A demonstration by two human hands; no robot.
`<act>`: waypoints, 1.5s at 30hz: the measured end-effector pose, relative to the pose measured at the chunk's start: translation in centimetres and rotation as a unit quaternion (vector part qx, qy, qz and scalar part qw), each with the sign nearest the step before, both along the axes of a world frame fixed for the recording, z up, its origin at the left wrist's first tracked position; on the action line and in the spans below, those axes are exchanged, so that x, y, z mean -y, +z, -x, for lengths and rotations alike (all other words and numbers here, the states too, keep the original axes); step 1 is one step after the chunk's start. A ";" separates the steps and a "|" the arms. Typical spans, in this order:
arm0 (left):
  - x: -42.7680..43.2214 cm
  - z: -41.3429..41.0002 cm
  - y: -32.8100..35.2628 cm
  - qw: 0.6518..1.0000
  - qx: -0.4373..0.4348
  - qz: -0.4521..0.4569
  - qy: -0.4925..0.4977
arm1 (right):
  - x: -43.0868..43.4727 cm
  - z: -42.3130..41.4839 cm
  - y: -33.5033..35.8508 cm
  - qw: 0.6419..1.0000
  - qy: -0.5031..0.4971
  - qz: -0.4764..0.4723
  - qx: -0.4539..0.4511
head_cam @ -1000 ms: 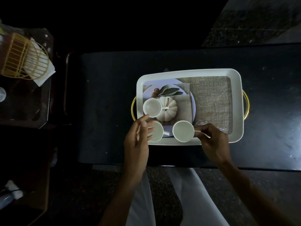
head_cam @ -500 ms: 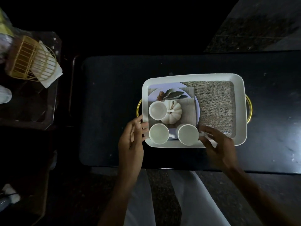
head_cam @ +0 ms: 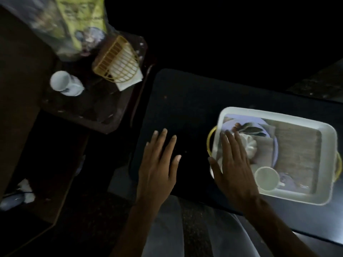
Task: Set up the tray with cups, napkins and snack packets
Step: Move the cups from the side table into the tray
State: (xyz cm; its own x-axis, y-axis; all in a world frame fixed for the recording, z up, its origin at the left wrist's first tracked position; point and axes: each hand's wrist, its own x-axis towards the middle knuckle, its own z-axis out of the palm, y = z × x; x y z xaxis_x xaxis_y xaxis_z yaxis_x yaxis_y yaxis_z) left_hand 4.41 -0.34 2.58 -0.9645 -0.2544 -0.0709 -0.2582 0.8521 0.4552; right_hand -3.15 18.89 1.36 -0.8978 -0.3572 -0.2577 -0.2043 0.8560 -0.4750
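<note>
The white tray [head_cam: 274, 118] with gold handles lies at the right on the dark table. Inside it are a burlap mat [head_cam: 297, 154], a pale plate, a white pumpkin ornament [head_cam: 250, 147] and a white cup [head_cam: 267, 179] near the front edge. My right hand [head_cam: 233, 164] hovers open over the tray's left end and hides the other cups. My left hand [head_cam: 159, 164] is open, fingers spread, above the bare table left of the tray. On the side tray at the left stand a yellow wire holder with white napkins [head_cam: 120, 65], a white cup [head_cam: 59, 80] and a yellow-green snack packet [head_cam: 81, 17].
A dark brown side tray [head_cam: 96, 115] sits on a lower surface at the left, close to the black table's left edge. My pale-clothed lap [head_cam: 185, 229] is below the table edge. White crumpled items [head_cam: 24, 190] lie at the far left.
The view has swung left, bringing the side tray into sight. Both hands have let go of the cups and opened; my left hand moved left off the tray, my right hand moved over its left end.
</note>
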 end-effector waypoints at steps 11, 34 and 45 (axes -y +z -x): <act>17.8 -0.6 -0.5 0.980 0.007 0.065 0.188 | 19.9 0.4 -1.9 0.986 0.164 -0.025 -0.030; 34.3 8.6 -2.0 0.901 -0.079 -0.200 0.377 | 41.4 6.9 -1.9 0.960 0.079 0.239 0.122; 30.6 6.4 -1.0 0.808 -0.123 -0.334 0.469 | 39.1 5.9 -2.2 0.952 -0.010 0.292 0.091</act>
State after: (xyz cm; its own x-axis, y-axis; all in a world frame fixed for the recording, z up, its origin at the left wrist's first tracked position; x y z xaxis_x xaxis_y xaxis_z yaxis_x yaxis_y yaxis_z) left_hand -2.02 -30.92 1.55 -0.3749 -0.8662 -0.3305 -0.4792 -0.1242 0.8689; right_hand -9.04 -20.18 -0.87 -0.8658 -0.4697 -0.1725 -0.0590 0.4382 -0.8969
